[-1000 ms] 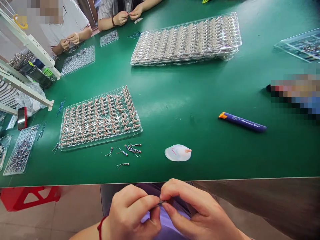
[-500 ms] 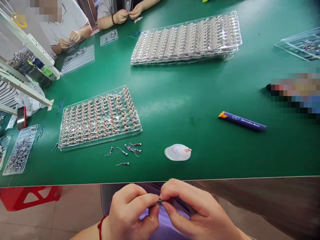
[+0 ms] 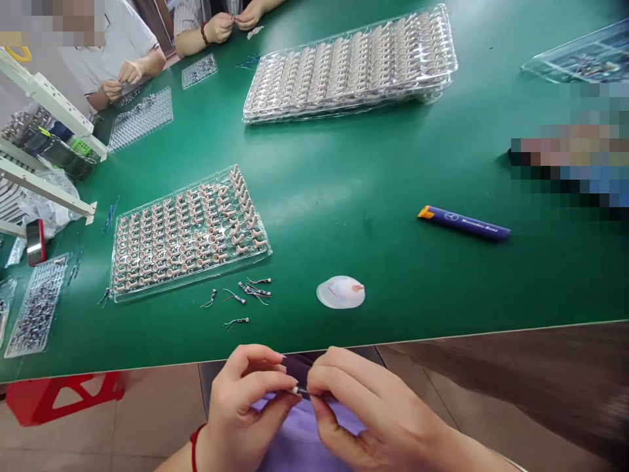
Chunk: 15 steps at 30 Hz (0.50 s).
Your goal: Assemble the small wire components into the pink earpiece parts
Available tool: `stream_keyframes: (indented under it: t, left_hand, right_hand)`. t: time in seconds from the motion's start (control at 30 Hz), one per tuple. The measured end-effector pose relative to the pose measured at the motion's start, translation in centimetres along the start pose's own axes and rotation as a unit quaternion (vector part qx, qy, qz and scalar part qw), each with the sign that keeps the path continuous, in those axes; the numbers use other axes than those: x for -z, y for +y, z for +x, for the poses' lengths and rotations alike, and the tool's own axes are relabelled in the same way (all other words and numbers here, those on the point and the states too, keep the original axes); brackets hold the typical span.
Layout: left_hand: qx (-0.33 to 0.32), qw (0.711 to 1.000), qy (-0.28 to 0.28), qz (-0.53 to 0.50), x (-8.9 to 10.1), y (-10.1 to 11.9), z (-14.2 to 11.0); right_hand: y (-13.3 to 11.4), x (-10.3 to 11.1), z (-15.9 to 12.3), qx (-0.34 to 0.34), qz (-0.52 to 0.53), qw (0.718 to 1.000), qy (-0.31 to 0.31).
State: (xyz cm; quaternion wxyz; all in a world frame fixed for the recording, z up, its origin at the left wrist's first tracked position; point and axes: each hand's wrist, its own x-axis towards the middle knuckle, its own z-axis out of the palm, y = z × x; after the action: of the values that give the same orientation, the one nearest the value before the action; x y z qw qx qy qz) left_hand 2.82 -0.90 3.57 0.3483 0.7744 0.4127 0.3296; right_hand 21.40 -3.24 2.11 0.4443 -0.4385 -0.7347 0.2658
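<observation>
Below the table's front edge, my left hand (image 3: 250,406) and my right hand (image 3: 366,400) meet over my lap. Between their fingertips is a tiny part with a white end and a thin dark body (image 3: 297,391); the fingers hide most of it. Each hand pinches it with thumb and forefinger, the left at the white end. On the table beyond lie several small wired components (image 3: 264,294) with white tips and thin leads. A translucent white oval piece (image 3: 334,295) bears a small beige bit at its right end.
A clear tray (image 3: 196,273) of beige cup-shaped parts stands at left. Stacked filled trays (image 3: 344,105) lie farther back. A dark blue orange-ended stick (image 3: 464,223) lies at right. Two co-workers' hands (image 3: 120,80) (image 3: 233,25) work across the table. Metal posts (image 3: 59,108) rise at left.
My hands have drawn slightly apart, and the part's white end now shows between the fingertips. My left fingers are more spread. The whole view has shifted and tilted a little.
</observation>
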Motion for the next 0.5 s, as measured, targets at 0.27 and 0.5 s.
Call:
stream_keyframes:
  t: [0.27,0.5]
  left_hand:
    - [-0.048,0.997,-0.014,0.062,0.12,0.41,0.16]
    - [-0.061,0.995,-0.03,0.068,0.18,0.68,0.26]
  right_hand:
    - [-0.05,0.05,-0.14,-0.002,-0.013,1.0,-0.025]
    - [0.03,-0.14,-0.33,-0.007,-0.003,1.0,-0.03]
